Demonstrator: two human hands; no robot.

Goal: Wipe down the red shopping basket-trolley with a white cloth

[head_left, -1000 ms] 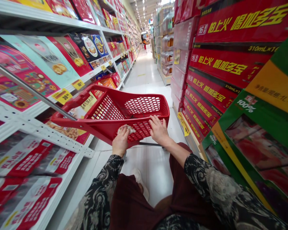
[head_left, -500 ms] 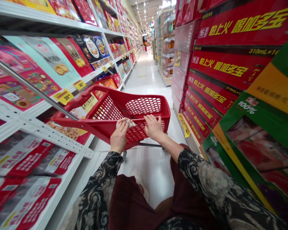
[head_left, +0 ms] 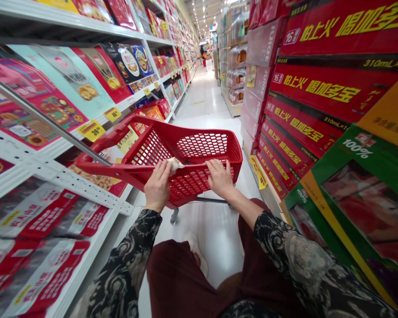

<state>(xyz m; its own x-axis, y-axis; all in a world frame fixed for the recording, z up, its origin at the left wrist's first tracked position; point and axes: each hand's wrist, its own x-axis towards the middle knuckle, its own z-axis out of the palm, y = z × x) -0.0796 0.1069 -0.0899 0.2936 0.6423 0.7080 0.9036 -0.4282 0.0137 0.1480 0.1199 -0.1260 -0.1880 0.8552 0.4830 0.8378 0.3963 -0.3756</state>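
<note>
A red plastic shopping cart (head_left: 185,187) stands sideways before me, its mesh basket holding nothing that I can make out. On the near rim, left of the middle, my left hand (head_left: 158,185) is closed on a crumpled whitish cloth (head_left: 175,165), pressing it to the rim. My right hand (head_left: 220,176) grips the same rim farther right, fingers curled over the edge and thumb raised. A metal bar (head_left: 49,117) runs from the cart's handle end toward the upper left.
Shelves (head_left: 119,106) of boxed snacks with yellow price tags line the left. Red drink cartons (head_left: 315,88) and green juice boxes (head_left: 361,176) are stacked close on the right. A tiled aisle (head_left: 202,97) runs ahead, with a distant person (head_left: 204,57).
My left hand has slid left along the rim with the cloth. The right hand still holds the rim. The whole view has shifted slightly.
</note>
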